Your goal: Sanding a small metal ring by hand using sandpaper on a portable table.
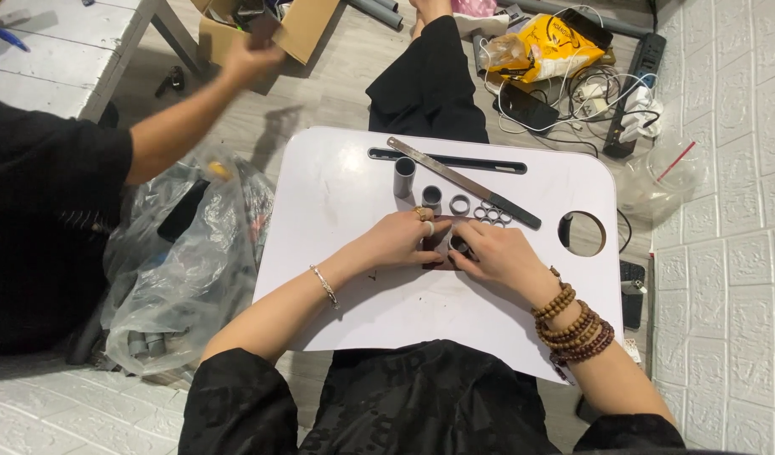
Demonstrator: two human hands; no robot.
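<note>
My left hand (402,240) and my right hand (493,253) meet at the middle of a white lap table (345,278). Together they press on a small dark pad (439,244) with a short grey ring (460,246) between the fingers. Just beyond the hands stand a tall grey pipe piece (403,177), a shorter one (431,199), a thin ring (460,205) and several small rings (492,213). A long metal blade with a black handle (463,182) lies diagonally behind them.
Another person's arm (185,114) reaches from the left toward a cardboard box (307,29). A clear plastic bag of grey fittings (181,270) lies left of the table. Cables, a yellow bag (552,42) and a power strip (636,80) lie at the far right by a white wall.
</note>
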